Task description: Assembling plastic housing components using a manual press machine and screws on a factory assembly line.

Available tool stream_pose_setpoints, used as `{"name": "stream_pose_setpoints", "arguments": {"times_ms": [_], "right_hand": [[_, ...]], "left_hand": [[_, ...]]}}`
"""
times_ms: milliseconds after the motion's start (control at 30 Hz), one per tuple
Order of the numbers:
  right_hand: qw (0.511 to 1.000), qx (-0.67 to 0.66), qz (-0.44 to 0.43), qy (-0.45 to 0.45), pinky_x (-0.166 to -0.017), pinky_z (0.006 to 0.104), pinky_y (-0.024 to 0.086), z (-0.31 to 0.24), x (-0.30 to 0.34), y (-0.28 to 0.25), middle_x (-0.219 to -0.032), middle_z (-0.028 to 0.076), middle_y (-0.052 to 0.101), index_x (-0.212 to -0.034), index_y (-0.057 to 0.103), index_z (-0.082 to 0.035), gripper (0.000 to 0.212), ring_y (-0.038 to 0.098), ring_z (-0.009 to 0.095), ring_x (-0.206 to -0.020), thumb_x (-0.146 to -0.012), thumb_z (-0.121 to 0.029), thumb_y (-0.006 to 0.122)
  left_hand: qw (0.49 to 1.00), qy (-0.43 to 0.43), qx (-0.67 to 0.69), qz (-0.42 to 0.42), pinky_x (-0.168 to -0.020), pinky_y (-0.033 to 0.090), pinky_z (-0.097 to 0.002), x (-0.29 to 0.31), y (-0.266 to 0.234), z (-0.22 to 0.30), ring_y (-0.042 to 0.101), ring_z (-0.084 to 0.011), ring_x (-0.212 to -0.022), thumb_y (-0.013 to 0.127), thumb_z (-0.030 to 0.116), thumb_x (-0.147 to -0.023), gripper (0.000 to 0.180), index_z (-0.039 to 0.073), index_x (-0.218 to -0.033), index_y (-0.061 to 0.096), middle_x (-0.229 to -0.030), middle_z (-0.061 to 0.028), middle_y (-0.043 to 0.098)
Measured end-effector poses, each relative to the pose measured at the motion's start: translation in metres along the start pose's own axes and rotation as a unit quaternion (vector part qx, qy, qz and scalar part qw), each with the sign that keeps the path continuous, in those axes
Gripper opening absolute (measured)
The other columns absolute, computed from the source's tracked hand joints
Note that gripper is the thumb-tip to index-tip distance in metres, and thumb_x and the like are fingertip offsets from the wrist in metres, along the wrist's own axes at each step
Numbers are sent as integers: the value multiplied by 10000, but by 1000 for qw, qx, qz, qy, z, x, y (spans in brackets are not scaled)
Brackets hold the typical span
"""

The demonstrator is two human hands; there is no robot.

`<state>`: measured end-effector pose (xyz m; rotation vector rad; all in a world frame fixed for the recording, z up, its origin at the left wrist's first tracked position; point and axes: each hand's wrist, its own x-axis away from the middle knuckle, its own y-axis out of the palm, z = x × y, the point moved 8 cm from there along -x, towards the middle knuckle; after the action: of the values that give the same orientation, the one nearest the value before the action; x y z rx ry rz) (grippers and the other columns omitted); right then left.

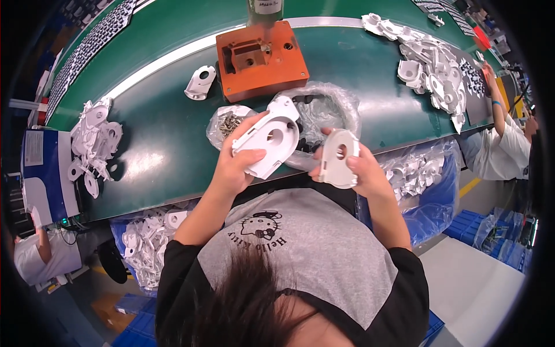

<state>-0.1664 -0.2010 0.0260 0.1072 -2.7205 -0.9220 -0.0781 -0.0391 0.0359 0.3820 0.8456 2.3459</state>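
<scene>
My left hand (pixel 236 162) is closed on a white plastic housing (pixel 276 137), its hollow side with a round hole facing up. To the right, my right hand (pixel 363 168) grips a second, flatter white plastic cover (pixel 339 157) with a round hole. The two parts are held apart, above the table's near edge. Behind my left hand lies a clear bag of small metal parts (pixel 230 122). A larger open plastic bag (pixel 341 103) with dark pieces in it sits behind both hands.
An orange fixture block (pixel 263 63) stands on the green table (pixel 167 144), one loose white part (pixel 200 82) beside it. White parts are heaped at left (pixel 95 136) and right (pixel 433 69). Bins of white parts (pixel 151 243) (pixel 416 173) flank me. Other people work at both sides.
</scene>
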Motion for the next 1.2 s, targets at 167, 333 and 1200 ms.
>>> {"name": "stream_pose_setpoints", "arguments": {"times_ms": [167, 333, 1200], "right_hand": [[998, -40, 13, -39, -831, 380, 517, 6, -11, 18, -1151, 163, 523, -1371, 252, 1, 666, 624, 280, -965, -863, -229, 616], [995, 49, 48, -76, -826, 314, 478, 6, -17, 31, -1203, 100, 460, -1379, 264, -44, 652, 556, 190, -1019, -863, -191, 635], [993, -101, -53, -41, -622, 380, 544, 46, -16, 8, -1020, 160, 511, -1352, 178, -155, 898, 626, 277, -729, -640, -277, 711]], "left_hand": [[996, 33, -68, -46, -927, 430, -312, -3, 20, 0, 525, -204, -1097, 611, 129, -766, 631, -54, -1321, 374, -1197, -133, 515], [812, 210, -534, -108, -954, 397, -401, 3, 60, 12, 436, -317, -1174, 778, 318, -634, 829, -32, -1291, 412, -1288, -174, 401], [777, 105, -573, -239, -625, 451, -321, -36, 81, 16, 599, -222, -693, 633, 130, -813, 156, -2, -897, 620, -781, -103, 615]]}}
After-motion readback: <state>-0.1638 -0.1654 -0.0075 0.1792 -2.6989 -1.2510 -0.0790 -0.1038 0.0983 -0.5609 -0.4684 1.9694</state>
